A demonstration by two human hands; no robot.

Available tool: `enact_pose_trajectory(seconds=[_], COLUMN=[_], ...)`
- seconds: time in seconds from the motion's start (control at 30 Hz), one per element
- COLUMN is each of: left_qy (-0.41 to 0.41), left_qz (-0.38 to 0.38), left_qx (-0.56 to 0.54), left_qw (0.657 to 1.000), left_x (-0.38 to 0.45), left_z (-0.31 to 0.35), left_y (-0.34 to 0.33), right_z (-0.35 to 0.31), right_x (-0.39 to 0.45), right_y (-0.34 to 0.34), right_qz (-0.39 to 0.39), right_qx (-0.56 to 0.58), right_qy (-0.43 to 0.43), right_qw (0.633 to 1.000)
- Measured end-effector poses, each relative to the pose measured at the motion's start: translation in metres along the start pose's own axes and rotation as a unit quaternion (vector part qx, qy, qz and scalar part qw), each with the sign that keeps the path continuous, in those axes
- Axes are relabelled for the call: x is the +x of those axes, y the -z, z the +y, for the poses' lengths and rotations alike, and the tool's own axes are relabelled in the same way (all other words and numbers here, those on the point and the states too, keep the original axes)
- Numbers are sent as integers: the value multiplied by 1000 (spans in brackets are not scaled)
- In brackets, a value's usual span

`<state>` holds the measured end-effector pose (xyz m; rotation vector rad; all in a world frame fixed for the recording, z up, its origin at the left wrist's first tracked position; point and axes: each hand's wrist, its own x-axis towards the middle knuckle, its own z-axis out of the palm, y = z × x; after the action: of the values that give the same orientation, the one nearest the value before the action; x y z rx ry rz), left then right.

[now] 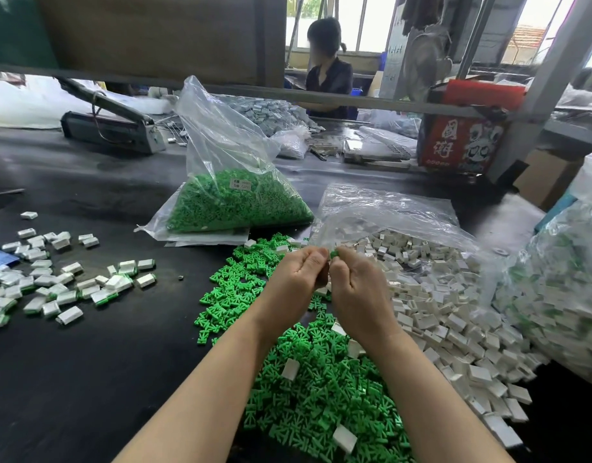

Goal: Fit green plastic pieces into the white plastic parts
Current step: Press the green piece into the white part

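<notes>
My left hand (296,277) and my right hand (353,285) meet above the black table, fingertips together. Between them a small green piece (333,253) shows, pinched by both hands. A white part may be hidden inside my left fingers; I cannot tell. Under my forearms lies a loose heap of green plastic pieces (308,389) with a few white parts mixed in. To the right spreads a heap of white plastic parts (455,312), spilling out of a clear bag. At the left lie several fitted white parts with green ends (54,282).
A clear bag of green pieces (234,202) stands behind the heap. At the right edge is a full bag of fitted parts (562,295). A heat sealer (114,125), a red box (461,142) and a seated person (328,71) are at the back.
</notes>
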<state>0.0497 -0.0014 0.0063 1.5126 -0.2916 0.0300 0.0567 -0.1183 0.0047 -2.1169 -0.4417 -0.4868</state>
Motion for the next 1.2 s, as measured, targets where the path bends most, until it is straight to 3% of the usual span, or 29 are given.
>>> enact_pose_trajectory(seconds=[0.33, 0.6, 1.13, 1.2], left_qy=[-23, 4, 14, 11], left_qz=[-4, -29, -33, -32], left_qx=[-12, -2, 31, 4], left_qw=[1000, 1000, 999, 999], left_x=[2, 4, 2, 1], left_z=[-8, -12, -6, -4], left_y=[0, 11, 16, 16], right_z=[0, -3, -3, -4], right_x=[2, 2, 3, 3], right_y=[3, 4, 5, 4], right_qz=[-21, -57, -91, -88], right_qx=[-108, -190, -235, -197], right_qy=[24, 30, 52, 55], right_qw=[994, 980, 966, 975])
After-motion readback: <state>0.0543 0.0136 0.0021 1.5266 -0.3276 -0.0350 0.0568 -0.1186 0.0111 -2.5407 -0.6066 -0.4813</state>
